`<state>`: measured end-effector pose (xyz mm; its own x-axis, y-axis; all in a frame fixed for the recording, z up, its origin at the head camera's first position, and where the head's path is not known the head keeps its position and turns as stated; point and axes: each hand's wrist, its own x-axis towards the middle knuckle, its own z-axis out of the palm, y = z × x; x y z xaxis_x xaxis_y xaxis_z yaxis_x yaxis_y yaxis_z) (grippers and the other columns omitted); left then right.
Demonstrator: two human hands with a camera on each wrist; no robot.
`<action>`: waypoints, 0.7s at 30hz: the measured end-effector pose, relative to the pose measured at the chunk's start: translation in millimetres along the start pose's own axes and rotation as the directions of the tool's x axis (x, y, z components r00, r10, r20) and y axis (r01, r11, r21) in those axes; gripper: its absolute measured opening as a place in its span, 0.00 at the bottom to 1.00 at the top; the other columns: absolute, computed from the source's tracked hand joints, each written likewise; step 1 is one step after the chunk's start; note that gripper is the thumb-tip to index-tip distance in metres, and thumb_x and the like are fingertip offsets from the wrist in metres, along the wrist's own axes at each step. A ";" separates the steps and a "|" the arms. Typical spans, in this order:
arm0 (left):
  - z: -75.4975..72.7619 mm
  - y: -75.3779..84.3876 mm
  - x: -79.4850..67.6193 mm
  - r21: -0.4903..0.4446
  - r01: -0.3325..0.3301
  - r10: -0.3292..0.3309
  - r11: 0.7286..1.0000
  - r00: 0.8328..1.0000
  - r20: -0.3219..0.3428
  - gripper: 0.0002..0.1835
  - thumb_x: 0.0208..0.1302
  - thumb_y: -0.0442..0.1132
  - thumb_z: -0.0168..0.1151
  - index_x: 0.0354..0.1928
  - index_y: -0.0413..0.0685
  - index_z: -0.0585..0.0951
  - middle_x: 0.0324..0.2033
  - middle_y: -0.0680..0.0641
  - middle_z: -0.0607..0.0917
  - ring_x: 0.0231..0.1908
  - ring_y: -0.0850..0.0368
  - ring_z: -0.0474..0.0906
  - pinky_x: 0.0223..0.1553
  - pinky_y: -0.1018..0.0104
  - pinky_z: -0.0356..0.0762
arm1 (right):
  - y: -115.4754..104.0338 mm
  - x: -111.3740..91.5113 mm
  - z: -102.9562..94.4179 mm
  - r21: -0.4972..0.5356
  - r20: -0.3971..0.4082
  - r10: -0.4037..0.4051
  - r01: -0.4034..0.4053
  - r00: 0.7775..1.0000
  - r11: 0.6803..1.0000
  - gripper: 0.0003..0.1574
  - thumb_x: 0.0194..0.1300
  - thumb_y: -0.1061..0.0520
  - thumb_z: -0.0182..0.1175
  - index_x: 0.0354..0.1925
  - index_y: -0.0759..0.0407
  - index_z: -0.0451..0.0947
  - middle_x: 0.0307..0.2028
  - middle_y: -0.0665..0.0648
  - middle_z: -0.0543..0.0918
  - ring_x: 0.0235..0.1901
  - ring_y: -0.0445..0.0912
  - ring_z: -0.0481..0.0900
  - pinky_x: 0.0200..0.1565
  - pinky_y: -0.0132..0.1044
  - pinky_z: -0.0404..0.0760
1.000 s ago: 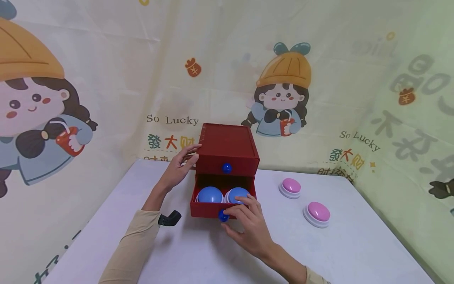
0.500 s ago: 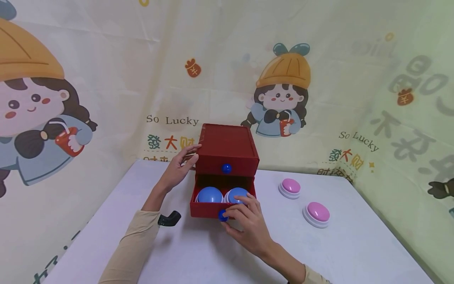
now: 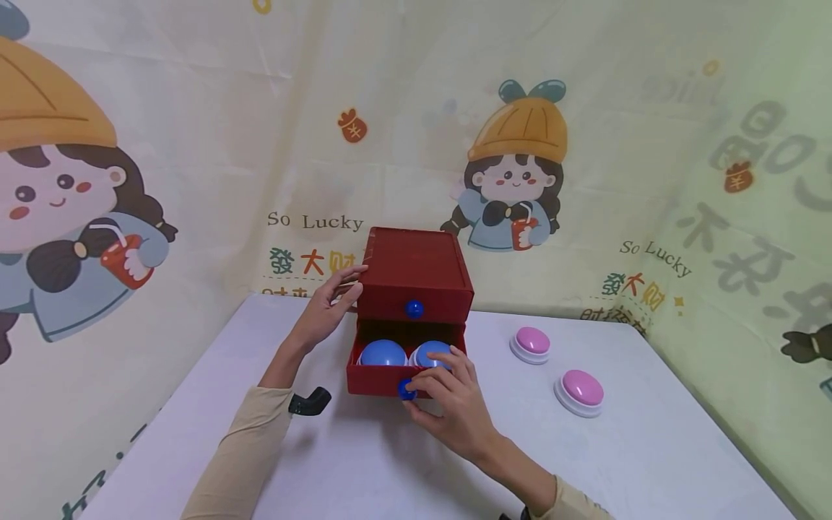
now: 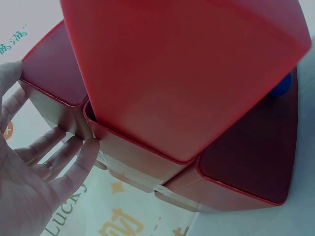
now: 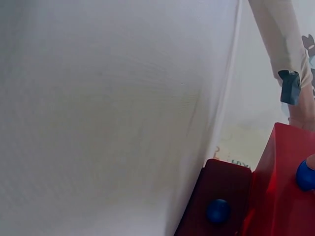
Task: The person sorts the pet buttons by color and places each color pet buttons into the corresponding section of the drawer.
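Note:
A small red two-drawer box [image 3: 419,260] stands on the table, its lower drawer [image 3: 372,380] pulled out. Two blue dome-topped push buttons with white bases, a left one [image 3: 383,352] and a right one [image 3: 425,352], sit side by side in that drawer. My right hand [image 3: 458,408] pinches the lower drawer's blue knob [image 3: 404,391] between thumb and fingers, other fingers raised over the right button. My left hand [image 3: 321,310] rests against the box's left side, fingers spread. The left wrist view shows those fingertips [image 4: 90,147] at the red casing.
Two pink push buttons on white bases, a farther one [image 3: 533,340] and a nearer one [image 3: 583,388], stand right of the box. The upper drawer's knob [image 3: 414,309] faces forward. A printed curtain [image 3: 416,144] hangs close behind the table [image 3: 364,469].
The lower drawer has slid slightly inward, with my right hand moving along on its knob. My left hand stays at the box's side.

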<state>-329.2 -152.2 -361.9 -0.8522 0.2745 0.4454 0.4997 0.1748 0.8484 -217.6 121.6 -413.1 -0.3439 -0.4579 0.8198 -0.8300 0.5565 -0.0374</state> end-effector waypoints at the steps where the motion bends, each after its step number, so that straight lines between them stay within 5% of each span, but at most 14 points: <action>1: -0.1 -0.1 0.1 0.001 0.000 0.000 1.000 1.000 0.000 0.26 0.78 0.47 0.55 0.75 0.58 0.68 0.71 0.46 0.71 0.66 0.44 0.72 0.57 0.45 0.80 | 0.2 0.3 0.2 -0.004 -0.003 -0.005 0.005 1.000 1.000 0.25 0.42 0.57 0.83 0.41 0.49 0.85 0.41 0.47 0.85 0.59 0.52 0.75 0.66 0.61 0.68; 21: 1.0 -1.1 1.6 0.011 0.002 -0.002 1.000 1.000 -0.001 0.26 0.79 0.48 0.54 0.74 0.58 0.68 0.71 0.48 0.71 0.66 0.45 0.72 0.57 0.44 0.80 | 31.3 16.2 19.6 -0.065 -0.043 0.050 -0.053 0.998 0.996 0.18 0.47 0.61 0.82 0.37 0.53 0.86 0.37 0.51 0.87 0.54 0.52 0.77 0.67 0.61 0.67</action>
<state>-331.0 -151.0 -362.4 -0.8535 0.2729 0.4439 0.4995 0.1861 0.8461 -257.7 118.1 -412.2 -0.3660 -0.3994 0.8406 -0.7805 0.6237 -0.0435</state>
